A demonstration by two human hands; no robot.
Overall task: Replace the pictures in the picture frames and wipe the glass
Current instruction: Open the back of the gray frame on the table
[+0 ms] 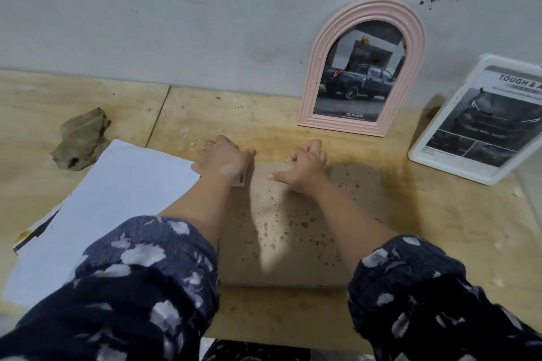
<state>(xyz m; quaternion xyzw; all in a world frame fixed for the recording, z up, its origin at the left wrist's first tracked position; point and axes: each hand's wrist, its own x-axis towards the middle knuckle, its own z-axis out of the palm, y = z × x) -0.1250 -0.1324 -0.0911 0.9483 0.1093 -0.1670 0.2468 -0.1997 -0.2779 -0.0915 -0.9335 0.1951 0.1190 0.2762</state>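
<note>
The truck picture in the pink arched plastic picture frame (361,67) carries the word "TOYOTA" with the brand emblem along its bottom edge. The car sheet in the white rectangular picture frame (481,120) is headed "TOUGH &", cut off at the edge; its smaller print is unreadable.

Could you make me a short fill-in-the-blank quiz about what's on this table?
1. The arched frame leaning on the wall is coloured ____.
2. Its picture shows a dark ____.
3. The crumpled cloth lies to the ____ of both hands.
4. The left hand and right hand rest on a brown ____.

Answers: pink; truck; left; board
</note>
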